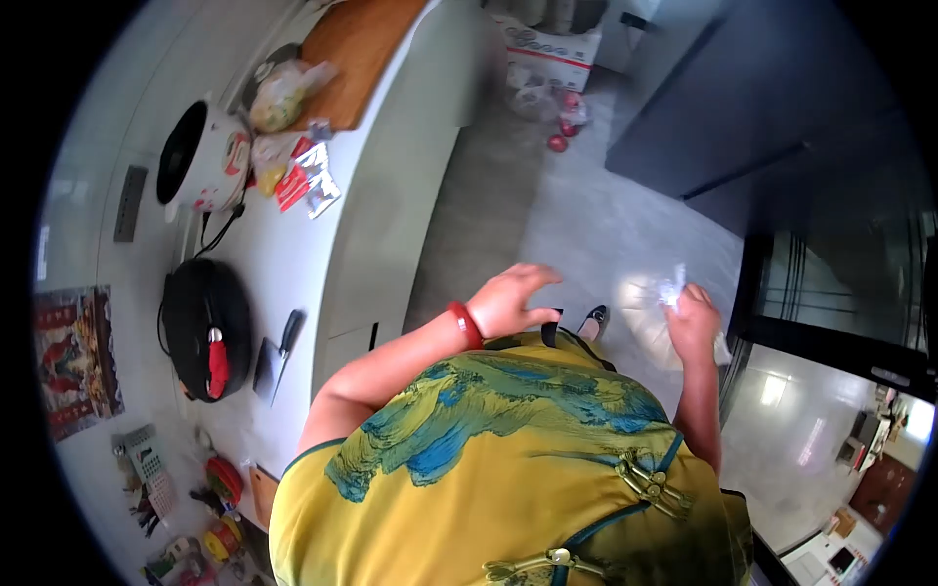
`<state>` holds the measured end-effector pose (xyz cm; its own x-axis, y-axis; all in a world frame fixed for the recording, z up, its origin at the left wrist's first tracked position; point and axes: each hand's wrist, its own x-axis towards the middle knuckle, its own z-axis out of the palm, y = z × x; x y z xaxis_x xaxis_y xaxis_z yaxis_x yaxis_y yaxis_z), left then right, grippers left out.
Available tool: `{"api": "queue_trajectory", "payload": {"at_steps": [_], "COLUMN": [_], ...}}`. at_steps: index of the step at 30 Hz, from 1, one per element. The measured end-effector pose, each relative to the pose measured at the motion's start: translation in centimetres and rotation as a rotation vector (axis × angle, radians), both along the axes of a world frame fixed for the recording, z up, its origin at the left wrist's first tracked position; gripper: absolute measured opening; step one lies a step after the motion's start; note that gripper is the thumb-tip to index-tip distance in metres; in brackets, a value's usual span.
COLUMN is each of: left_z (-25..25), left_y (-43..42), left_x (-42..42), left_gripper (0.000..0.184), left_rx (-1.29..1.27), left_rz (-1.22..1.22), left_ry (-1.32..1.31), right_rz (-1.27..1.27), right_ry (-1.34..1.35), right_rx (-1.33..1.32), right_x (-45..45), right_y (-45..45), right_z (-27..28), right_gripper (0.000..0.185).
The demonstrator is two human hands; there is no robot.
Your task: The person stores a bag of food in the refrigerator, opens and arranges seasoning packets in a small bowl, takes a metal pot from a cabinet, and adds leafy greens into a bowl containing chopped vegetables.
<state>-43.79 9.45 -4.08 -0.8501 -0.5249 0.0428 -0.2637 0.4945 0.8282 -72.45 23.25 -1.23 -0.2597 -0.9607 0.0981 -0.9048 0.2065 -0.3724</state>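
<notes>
My right hand (694, 317) is closed around the gathered top of a clear plastic bag (647, 322). Something pale and rounded fills the bag, but I cannot make out what it is. The bag hangs below the hand, over the grey floor. My left hand (513, 301), with a red bangle (465, 325) on its wrist, is held in front of my body. Its fingers are apart and nothing is in them. A counter (293, 264) runs along my left side, away from both hands.
On the counter are a cleaver (277, 358), a black round appliance (207, 330), a white pot (207, 156), plastic bags of food (283, 98) and a wooden board (357, 54). Red round items (559, 143) lie on the floor ahead near a carton (549, 59). Dark cabinets (713, 98) stand at right.
</notes>
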Motion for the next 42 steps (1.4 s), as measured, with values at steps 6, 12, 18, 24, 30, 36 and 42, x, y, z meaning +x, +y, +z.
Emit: {"api": "queue_trajectory", "payload": {"at_steps": [6, 12, 18, 24, 30, 36, 42], "left_z": [0.8, -0.5, -0.8, -2.4, -5.6, -5.9, -5.2], "left_y": [3.0, 1.2, -0.4, -4.4, -7.3, -8.0, -4.0], "left_x": [-22.1, -31.8, -34.8, -36.7, -38.9, -40.6, -43.7], "left_gripper": [0.079, 0.021, 0.025, 0.033, 0.028, 0.032, 0.035], "left_rx": [-0.315, -0.537, -0.513, -0.263, -0.384, -0.193, -0.222], "left_rz": [-0.199, -0.048, 0.077, 0.340, 0.366, 0.551, 0.587], "left_ry": [-0.114, -0.004, -0.051, -0.236, -0.299, -0.329, -0.373], "right_rz": [0.194, 0.390, 0.042, -0.226, -0.128, 0.009, 0.003], "right_ry": [-0.169, -0.247, -0.148, 0.607, 1.055, 1.242, 1.250], "right_rx": [0.007, 0.153, -0.103, 0.060, 0.244, 0.384, 0.399], "right_x": [-9.5, -21.0, -37.8, -53.4, -63.1, -67.0, -67.0], "right_y": [-0.6, -3.6, -10.3, -16.4, -23.4, -25.3, -24.9], "right_z": [-0.5, 2.2, 3.0, 5.2, 6.9, 3.4, 1.6], "right_gripper": [0.011, 0.031, 0.028, 0.034, 0.035, 0.032, 0.036]}}
